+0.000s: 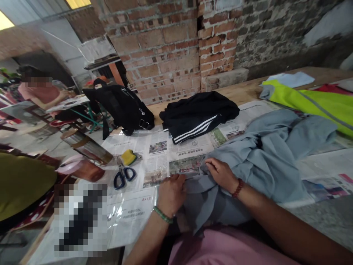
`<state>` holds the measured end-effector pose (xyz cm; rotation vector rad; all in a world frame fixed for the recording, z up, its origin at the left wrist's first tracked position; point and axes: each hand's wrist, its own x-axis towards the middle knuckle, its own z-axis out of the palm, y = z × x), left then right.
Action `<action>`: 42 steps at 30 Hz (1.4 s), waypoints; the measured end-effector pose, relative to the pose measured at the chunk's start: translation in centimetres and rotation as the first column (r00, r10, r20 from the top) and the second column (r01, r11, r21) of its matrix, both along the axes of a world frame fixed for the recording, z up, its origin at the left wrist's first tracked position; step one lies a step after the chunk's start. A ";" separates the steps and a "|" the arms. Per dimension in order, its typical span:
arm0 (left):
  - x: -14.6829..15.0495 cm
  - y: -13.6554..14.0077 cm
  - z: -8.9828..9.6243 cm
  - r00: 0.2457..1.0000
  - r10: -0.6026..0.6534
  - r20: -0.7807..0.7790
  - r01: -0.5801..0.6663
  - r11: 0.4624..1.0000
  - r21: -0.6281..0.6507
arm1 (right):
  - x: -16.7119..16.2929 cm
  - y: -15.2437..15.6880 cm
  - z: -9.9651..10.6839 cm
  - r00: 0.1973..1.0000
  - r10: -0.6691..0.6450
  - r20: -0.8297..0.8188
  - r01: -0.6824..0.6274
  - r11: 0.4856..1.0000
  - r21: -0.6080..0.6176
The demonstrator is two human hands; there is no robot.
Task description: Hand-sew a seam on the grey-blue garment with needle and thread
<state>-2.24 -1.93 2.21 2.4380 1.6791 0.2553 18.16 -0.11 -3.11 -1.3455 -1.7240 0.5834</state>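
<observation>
From where I stand, the left hand (172, 194) and right hand (223, 175) pinch grey cloth (271, 158), best held smooth between them

A bare brick wall (176, 55) and a rough grey wall (264, 29) back a wooden table (245, 90), while at left a green-legged table (68, 104) stands on grey floor (16, 139) below bright yellow panels (78, 3).
</observation>
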 end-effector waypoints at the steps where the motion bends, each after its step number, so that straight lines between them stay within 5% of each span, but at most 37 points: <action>1: -0.3 0.1 0.6 0.996 -0.005 -0.090 0.006 1.000 0.014 | 0.0 0.0 0.1 1.000 -0.006 -0.012 0.006 1.000 -0.001; 4: -2.2 0.6 2.2 0.991 -0.003 -0.131 -0.010 0.995 -0.095 | -0.1 -0.3 0.3 1.000 0.002 -0.031 -0.002 1.000 -0.012; 9: -6.8 2.2 2.7 0.952 -0.003 0.306 0.105 0.943 -0.317 | 0.0 -0.3 0.2 0.998 0.025 -0.062 -0.026 1.000 -0.013; 13: -9.6 3.0 2.5 0.930 0.063 0.362 0.074 0.933 -0.352 | 0.0 -0.2 0.1 0.996 0.031 -0.080 -0.032 0.999 -0.011; 15: -9.8 3.0 2.9 0.977 -0.001 0.212 0.048 0.976 -0.213 | 0.0 -0.3 0.1 0.996 0.031 -0.089 -0.031 0.999 -0.006; 17: -9.2 2.7 3.6 0.999 0.007 0.034 -0.010 0.995 0.096 | 0.0 -0.3 0.2 0.995 0.021 -0.093 -0.021 1.000 -0.001; 19: -7.5 1.9 4.6 0.999 0.037 -0.026 -0.024 0.922 0.387 | 0.0 -0.3 0.2 0.996 0.007 -0.090 -0.008 1.000 -0.006; 22: -3.3 0.0 5.3 0.990 -0.102 0.093 0.034 0.833 0.553 | 0.0 -0.4 0.2 0.997 -0.004 -0.072 0.003 1.000 -0.011; 26: 2.5 -2.6 3.6 0.952 -0.223 0.208 0.111 0.888 0.447 | 0.0 -0.5 0.2 0.999 -0.014 -0.047 0.014 1.000 -0.002; 29: 4.6 -3.6 0.8 0.973 -0.158 0.168 0.082 0.918 0.388 | 0.0 -0.5 0.2 0.999 -0.006 -0.037 0.006 1.000 0.012; 35: 2.4 -4.0 -3.2 0.993 -0.090 0.074 0.051 0.905 0.423 | 0.0 -0.5 0.0 0.999 -0.020 -0.032 0.021 0.999 0.031; 42: -0.7 -4.2 -3.6 0.897 -0.337 0.285 0.199 0.885 0.420 | 0.1 -0.7 -0.3 1.000 -0.003 -0.028 0.007 0.989 0.145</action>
